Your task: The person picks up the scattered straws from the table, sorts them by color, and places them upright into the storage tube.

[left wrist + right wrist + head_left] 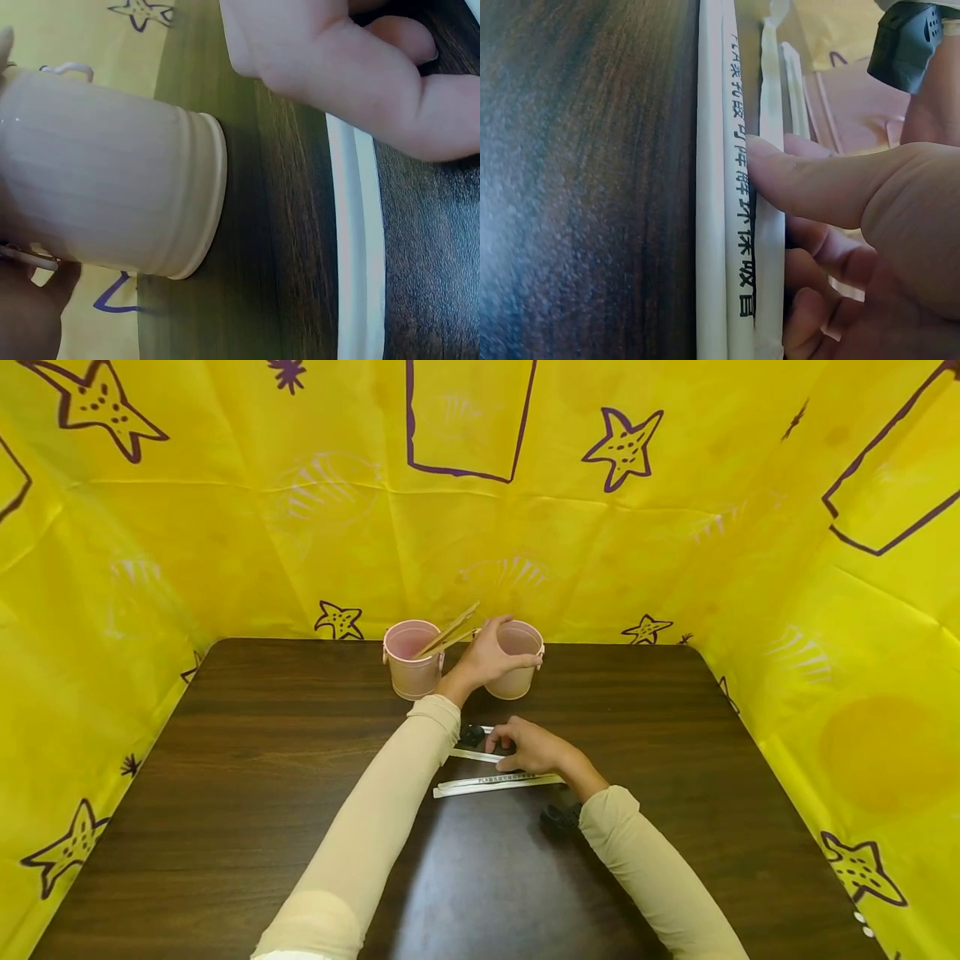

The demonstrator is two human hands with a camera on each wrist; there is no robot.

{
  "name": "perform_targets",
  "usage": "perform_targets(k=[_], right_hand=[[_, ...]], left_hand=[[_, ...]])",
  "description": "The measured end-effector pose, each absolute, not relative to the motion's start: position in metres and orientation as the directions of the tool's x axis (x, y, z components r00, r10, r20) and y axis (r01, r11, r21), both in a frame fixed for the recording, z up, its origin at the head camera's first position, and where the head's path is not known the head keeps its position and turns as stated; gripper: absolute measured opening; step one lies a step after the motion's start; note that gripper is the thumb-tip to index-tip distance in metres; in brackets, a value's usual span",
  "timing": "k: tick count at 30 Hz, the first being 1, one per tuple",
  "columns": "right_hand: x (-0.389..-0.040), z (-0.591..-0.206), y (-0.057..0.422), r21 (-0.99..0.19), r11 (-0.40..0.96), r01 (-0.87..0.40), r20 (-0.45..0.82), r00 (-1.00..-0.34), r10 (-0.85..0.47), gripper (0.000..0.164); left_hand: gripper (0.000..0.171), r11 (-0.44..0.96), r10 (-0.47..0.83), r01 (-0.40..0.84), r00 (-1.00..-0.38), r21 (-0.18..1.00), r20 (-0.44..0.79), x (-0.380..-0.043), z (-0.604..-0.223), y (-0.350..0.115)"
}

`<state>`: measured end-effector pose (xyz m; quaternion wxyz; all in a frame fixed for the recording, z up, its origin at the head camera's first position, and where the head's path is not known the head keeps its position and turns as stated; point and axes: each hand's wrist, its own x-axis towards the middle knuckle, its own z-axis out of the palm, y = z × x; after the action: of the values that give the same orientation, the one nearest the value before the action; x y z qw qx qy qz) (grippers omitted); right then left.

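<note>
My left hand (487, 656) grips the right-hand pink bucket (517, 677) from above, thumb and fingers on opposite sides near its rim. In the left wrist view that bucket (112, 172) looks ribbed, with small side loops. My right hand (536, 747) is low over the table, pinching a white paper-wrapped straw (771, 255) between thumb and fingers. Beside it lie more wrapped straws (487, 787), one printed with dark characters. Another white straw (476, 756) is partly covered by the right fingers.
A second pink bucket (414, 677) stands at the back edge, left of the gripped one, with wooden sticks (448, 637) leaning out of it. The dark wooden table (262, 793) is bordered by yellow patterned sheeting (262, 552). A black wrist camera (558, 820) sits by the right cuff.
</note>
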<state>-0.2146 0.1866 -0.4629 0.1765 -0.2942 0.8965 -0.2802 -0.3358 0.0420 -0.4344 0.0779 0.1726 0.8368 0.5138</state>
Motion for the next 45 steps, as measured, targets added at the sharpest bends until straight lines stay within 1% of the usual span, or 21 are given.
perform_targets(k=[5, 10, 17, 20, 25, 28, 33, 36, 40, 45], right_hand=[[-0.215, -0.46, 0.188, -0.604, 0.672, -0.427, -0.162, -0.76, -0.629, 0.022], [-0.214, -0.459, 0.183, -0.605, 0.68, -0.413, -0.159, -0.775, -0.612, 0.013], [-0.211, -0.464, 0.178, -0.547, 0.695, -0.467, -0.084, -0.795, -0.6, 0.01], [-0.21, -0.46, 0.182, -0.511, 0.708, -0.488, -0.044, -0.807, -0.589, 0.011], [-0.209, -0.45, 0.19, -0.446, 0.73, -0.517, 0.015, -0.82, -0.572, 0.014], [-0.208, -0.446, 0.195, -0.43, 0.741, -0.516, 0.012, -0.824, -0.567, 0.014], [-0.205, -0.446, 0.206, -0.403, 0.755, -0.516, 0.008, -0.828, -0.561, 0.007], [-0.202, -0.443, 0.215, -0.385, 0.749, -0.539, 0.028, -0.818, -0.574, 0.011], [-0.197, -0.437, 0.23, -0.377, 0.749, -0.546, 0.043, -0.818, -0.574, 0.018], [-0.19, -0.43, 0.249, -0.393, 0.746, -0.537, 0.04, -0.821, -0.57, 0.012]], left_hand=[[0.106, 0.38, 0.373, 0.169, -0.928, 0.909, 0.017, -0.334, -0.432, 0.044], [0.105, 0.399, 0.376, 0.171, -0.926, 0.901, 0.009, -0.333, -0.434, 0.044], [0.104, 0.387, 0.386, 0.154, -0.923, 0.909, -0.008, -0.333, -0.434, 0.044], [0.104, 0.381, 0.398, 0.17, -0.918, 0.909, 0.005, -0.334, -0.432, 0.048], [0.103, 0.385, 0.402, 0.2, -0.915, 0.901, 0.031, -0.336, -0.429, 0.052], [0.103, 0.389, 0.402, 0.186, -0.915, 0.902, 0.016, -0.335, -0.428, 0.051], [0.102, 0.4, 0.412, 0.177, -0.911, 0.899, -0.003, -0.334, -0.43, 0.047], [0.101, 0.4, 0.402, 0.174, -0.916, 0.9, -0.002, -0.334, -0.431, 0.045], [0.1, 0.394, 0.398, 0.17, -0.917, 0.903, -0.001, -0.334, -0.431, 0.042], [0.1, 0.387, 0.402, 0.168, -0.916, 0.906, -0.002, -0.333, -0.43, 0.04]])
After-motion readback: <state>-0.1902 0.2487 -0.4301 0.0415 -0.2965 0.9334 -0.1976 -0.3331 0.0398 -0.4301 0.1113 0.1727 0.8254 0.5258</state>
